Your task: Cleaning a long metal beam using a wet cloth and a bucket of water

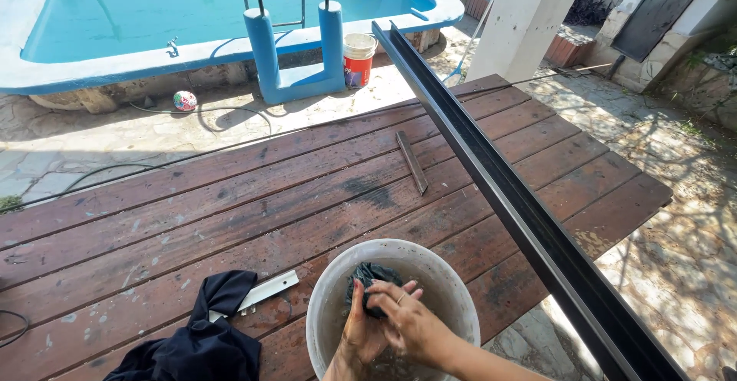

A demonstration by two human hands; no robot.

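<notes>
Bright daylight floods the upper half of the frame, hard sun bleaching the stone paving (368, 93) pale and making the pool water (192, 5) glow turquoise. The wooden counter (230, 197) sits in broad shade across the middle and lower frame, its shadow edge cutting along the paving at upper left. Dappled leaf shadow speckles the ground at right. Focus is crisp throughout, no motion blur. The long black rail (499, 189) bows slightly, wide-lens stretch showing toward the edges.
</notes>
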